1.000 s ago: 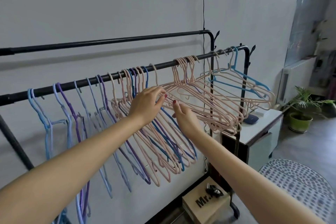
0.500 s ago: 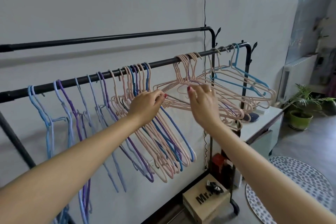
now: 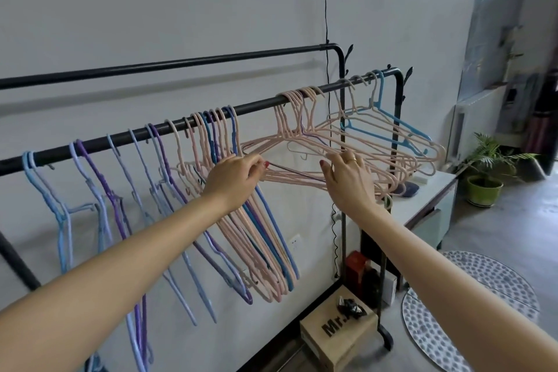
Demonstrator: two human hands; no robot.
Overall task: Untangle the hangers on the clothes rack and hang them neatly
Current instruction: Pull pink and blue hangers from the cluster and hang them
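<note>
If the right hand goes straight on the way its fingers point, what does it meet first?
Probably the tilted bunch of pink plastic hangers right above the right hand's fingertips; depth is unclear.

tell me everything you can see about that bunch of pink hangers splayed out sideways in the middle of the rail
The tangled pink hangers are thin, pale pink, seemingly plastic or coated wire. Their hooks crowd together on the front rail of the black rack, and their bodies fan out nearly level instead of hanging down, interlocked with more pink ones and a blue hanger to the right. The left hand pinches their near ends in a fingertip grip; the right hand touches the lower bars with spread fingers.
</note>
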